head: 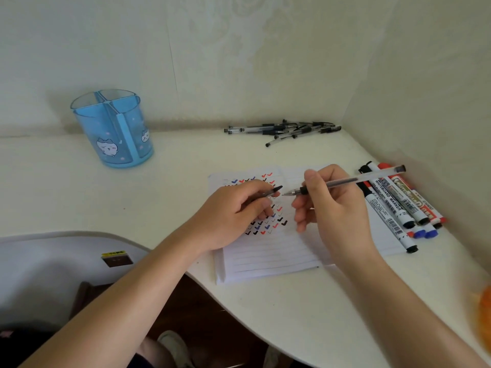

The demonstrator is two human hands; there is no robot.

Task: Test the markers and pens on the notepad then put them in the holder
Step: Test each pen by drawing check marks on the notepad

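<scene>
An open lined notepad (268, 251) lies on the white table, its upper part covered with red, blue and black tick marks. My right hand (332, 205) holds a clear gel pen (353, 179) above the page, its bare tip pointing left. My left hand (233, 211) pinches the black pen cap (273, 191) a short way from that tip. The blue divided holder (117, 128) stands at the back left with nothing showing in it. Several whiteboard markers (398, 205) lie to the right of the notepad. A pile of gel pens (287, 130) lies at the back by the wall.
The white table (172, 181) has a curved front edge and meets walls at the back and right. A grey chair back (53, 261) stands at the lower left. Something orange (485, 314) shows at the right edge.
</scene>
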